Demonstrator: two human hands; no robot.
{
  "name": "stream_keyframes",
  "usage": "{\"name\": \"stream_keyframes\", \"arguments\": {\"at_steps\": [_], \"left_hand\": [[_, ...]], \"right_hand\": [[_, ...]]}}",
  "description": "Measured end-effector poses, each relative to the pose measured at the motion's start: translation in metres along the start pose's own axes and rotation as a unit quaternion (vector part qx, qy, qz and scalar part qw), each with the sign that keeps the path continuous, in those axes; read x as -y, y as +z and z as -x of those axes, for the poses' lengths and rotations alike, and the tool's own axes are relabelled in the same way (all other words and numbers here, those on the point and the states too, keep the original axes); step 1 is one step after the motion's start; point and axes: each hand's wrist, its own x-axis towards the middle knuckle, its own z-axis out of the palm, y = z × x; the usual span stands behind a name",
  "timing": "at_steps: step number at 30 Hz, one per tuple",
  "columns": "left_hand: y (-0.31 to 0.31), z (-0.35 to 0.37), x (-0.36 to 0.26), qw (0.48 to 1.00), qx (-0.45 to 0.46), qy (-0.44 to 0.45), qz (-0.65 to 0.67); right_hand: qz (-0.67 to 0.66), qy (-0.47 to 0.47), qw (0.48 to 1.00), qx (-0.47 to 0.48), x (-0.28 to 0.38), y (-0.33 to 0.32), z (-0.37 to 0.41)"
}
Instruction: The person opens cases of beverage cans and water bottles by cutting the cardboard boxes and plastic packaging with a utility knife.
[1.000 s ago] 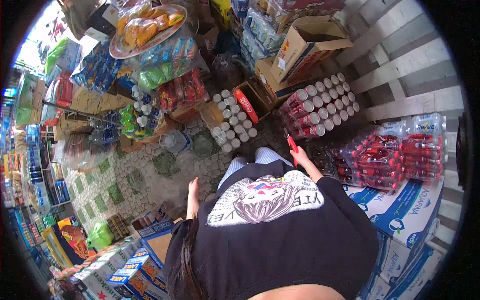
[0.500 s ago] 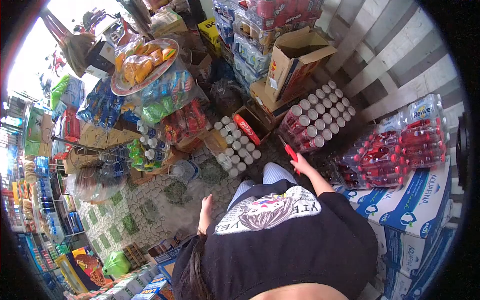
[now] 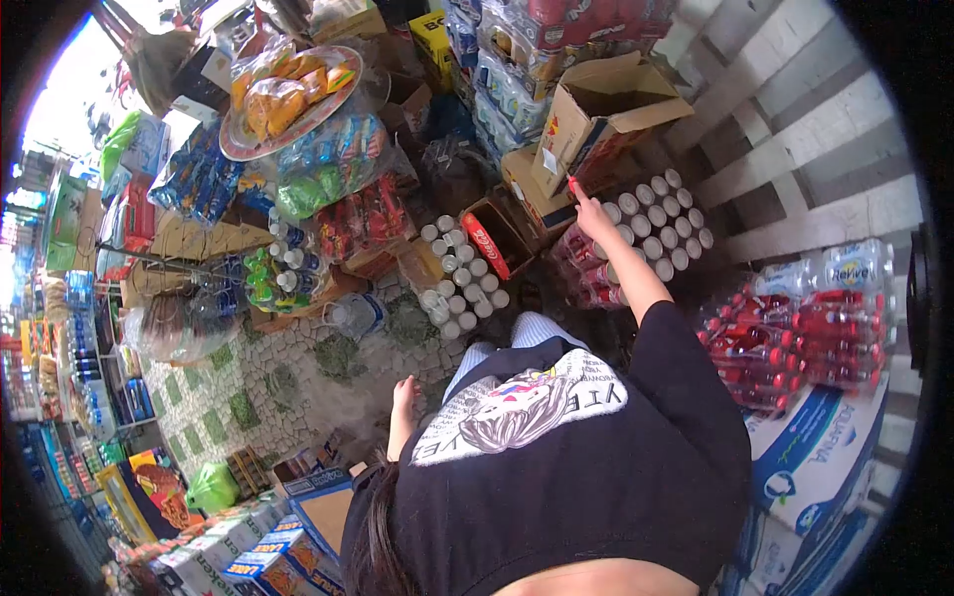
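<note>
My right hand [image 3: 590, 211] is closed around a red-handled tool [image 3: 573, 186], its arm stretched forward. The hand is over the back left corner of a pack of cans [image 3: 656, 223], beside an upright open cardboard box [image 3: 596, 124]. Only a small red part of the tool shows. My left hand [image 3: 404, 392] hangs low at my left side above the stone floor, with nothing visible in it and its fingers slightly apart. Nearest to it is another pack of cans [image 3: 467, 283] in front of my legs.
A red Coca-Cola box [image 3: 487, 238] stands by the cans. Packs of red bottles [image 3: 805, 328] lie on Aquafina cartons [image 3: 820, 447] at right. A plate [image 3: 238, 139] with orange packets rests on snack bags at left. A water jug [image 3: 356, 315] is on the floor [image 3: 298, 387].
My right hand has moved forward with the red tool, from beside my leg to near the cardboard box. The view has shifted slightly, and my left hand stays low.
</note>
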Motion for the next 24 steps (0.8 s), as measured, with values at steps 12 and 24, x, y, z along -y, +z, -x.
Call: {"name": "stream_keyframes", "arguments": {"at_steps": [12, 24], "left_hand": [[0.06, 0.03, 0.005, 0.999, 0.009, -0.04, -0.018], [0.049, 0.013, 0.02, 0.991, -0.02, -0.052, 0.122]], "right_hand": [[0.013, 0.075, 0.991, 0.109, 0.012, 0.005, -0.04], [-0.015, 0.067, 0.995, 0.066, 0.017, -0.002, -0.028]]}}
